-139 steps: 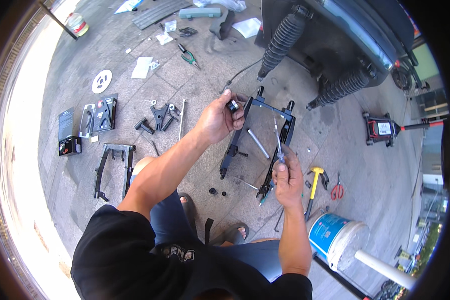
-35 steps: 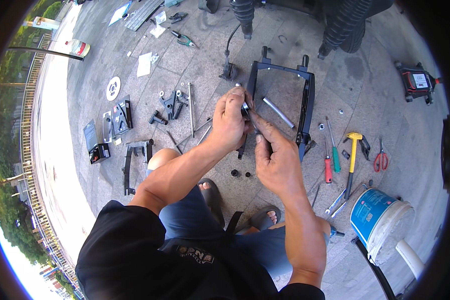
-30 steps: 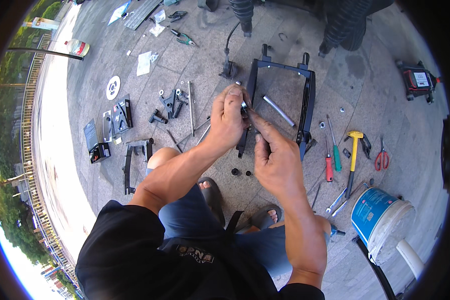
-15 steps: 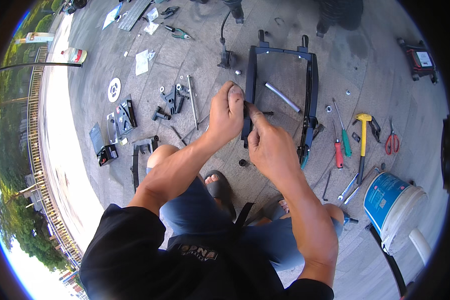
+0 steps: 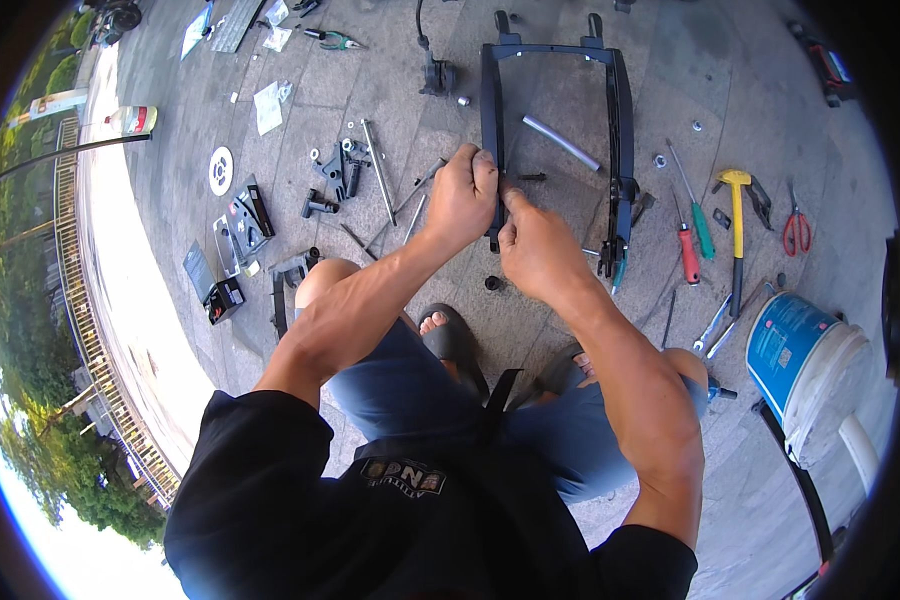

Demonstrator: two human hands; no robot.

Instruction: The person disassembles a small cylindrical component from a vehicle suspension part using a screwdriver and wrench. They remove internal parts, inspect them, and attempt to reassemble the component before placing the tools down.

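Note:
My left hand (image 5: 465,195) is closed around a small dark part, mostly hidden by its fingers, over the left rail of a black metal frame (image 5: 620,110). My right hand (image 5: 540,250) is curled just below and right of it, index finger reaching to the left hand's fingertips; whatever it grips is hidden. A silver tube (image 5: 560,142) lies inside the frame, a small black bushing (image 5: 492,283) below. A red screwdriver (image 5: 688,255), green screwdriver (image 5: 703,232) and yellow hammer (image 5: 735,215) lie to the right.
Black brackets (image 5: 335,170), a silver rod (image 5: 378,170), a white disc (image 5: 221,170) and open boxes (image 5: 225,300) lie left. A blue-and-white bucket (image 5: 790,350), red scissors (image 5: 797,230) and wrench (image 5: 710,325) are right. A dark caliper (image 5: 440,75) lies above, near pliers (image 5: 342,40).
My view has shifted, so the floor items sit higher and the suspension boots have mostly left view. My hands stay together, my right fingers still at the part in my left hand.

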